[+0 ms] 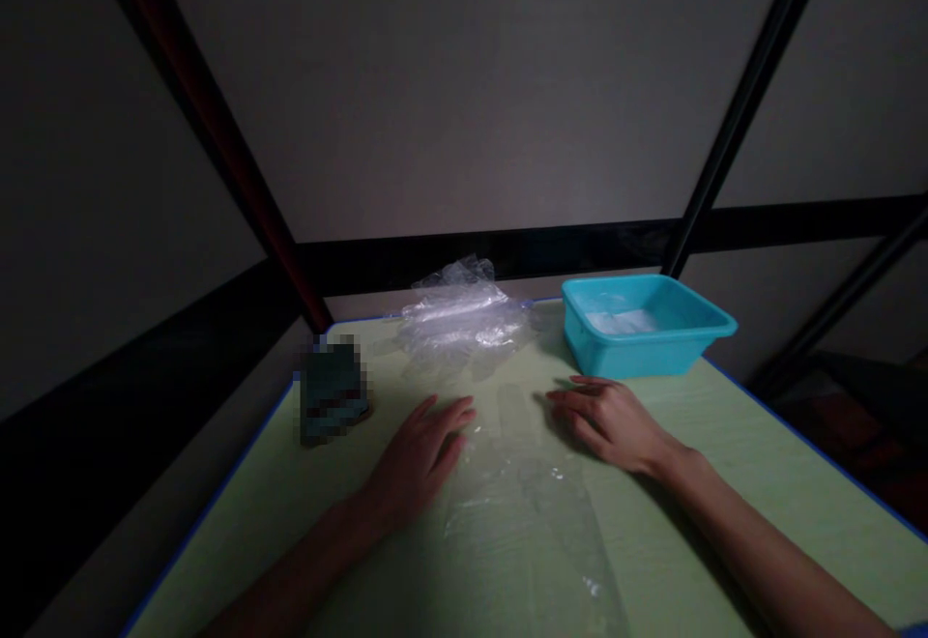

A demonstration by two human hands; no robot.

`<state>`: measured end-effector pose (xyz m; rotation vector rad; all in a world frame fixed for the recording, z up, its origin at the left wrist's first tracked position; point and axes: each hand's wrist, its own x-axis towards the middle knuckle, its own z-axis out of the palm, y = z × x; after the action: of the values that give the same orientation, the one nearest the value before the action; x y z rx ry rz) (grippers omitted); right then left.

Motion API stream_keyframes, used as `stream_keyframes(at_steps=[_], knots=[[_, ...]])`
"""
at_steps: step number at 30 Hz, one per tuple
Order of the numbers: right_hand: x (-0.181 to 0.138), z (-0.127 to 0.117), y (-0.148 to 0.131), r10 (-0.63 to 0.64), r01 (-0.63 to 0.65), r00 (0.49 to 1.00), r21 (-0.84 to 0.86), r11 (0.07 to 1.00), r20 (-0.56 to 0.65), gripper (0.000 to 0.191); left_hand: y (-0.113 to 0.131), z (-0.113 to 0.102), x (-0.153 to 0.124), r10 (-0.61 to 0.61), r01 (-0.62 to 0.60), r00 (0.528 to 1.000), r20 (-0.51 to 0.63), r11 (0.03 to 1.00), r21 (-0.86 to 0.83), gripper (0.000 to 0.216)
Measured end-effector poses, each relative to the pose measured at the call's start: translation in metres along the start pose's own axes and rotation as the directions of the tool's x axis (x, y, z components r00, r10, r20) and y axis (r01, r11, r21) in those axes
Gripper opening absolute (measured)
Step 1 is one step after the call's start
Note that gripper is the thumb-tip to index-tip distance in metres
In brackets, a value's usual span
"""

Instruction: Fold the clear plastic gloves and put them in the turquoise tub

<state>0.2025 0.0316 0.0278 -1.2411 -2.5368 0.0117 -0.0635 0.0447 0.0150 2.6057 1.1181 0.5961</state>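
A clear plastic bag [533, 522] lies flat on the pale green table [754, 483], running from between my hands towards the near edge. My left hand [417, 454] is over the left side of the bag's far end, fingers stretched out, with nothing in it. To the right of the bag, my right hand [605, 420] rests low over the table with its fingers apart and pointing left. It appears separate from the bag and holds nothing. Beyond both hands sits a crumpled pile of clear plastic bags [464, 319].
A turquoise plastic basin [638, 358] with something white inside stands at the far right. On the left is a dark, pixelated object [332, 391]. The table has a blue edge, and a grey panelled wall [464, 97] rises behind it.
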Motion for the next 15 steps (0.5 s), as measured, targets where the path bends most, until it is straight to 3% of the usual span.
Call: stream_keyframes(at_steps=[6,12,15], knots=[[0.005,0.008,0.002,0.044,-0.041,0.998,0.063,0.997,-0.034,0.046,0.002,0.001,-0.005,-0.117,0.114,0.990,-0.083,0.993,-0.031,0.037],[0.001,0.006,-0.010,-0.058,0.075,0.997,0.399,0.914,-0.055,0.033,0.010,-0.001,-0.013,0.063,-0.064,0.998,-0.012,0.969,-0.238,0.028],[0.002,0.007,-0.015,-0.068,0.066,0.998,0.494,0.867,-0.014,0.030,0.013,0.000,-0.013,0.066,-0.061,0.998,0.006,0.953,-0.295,0.028]])
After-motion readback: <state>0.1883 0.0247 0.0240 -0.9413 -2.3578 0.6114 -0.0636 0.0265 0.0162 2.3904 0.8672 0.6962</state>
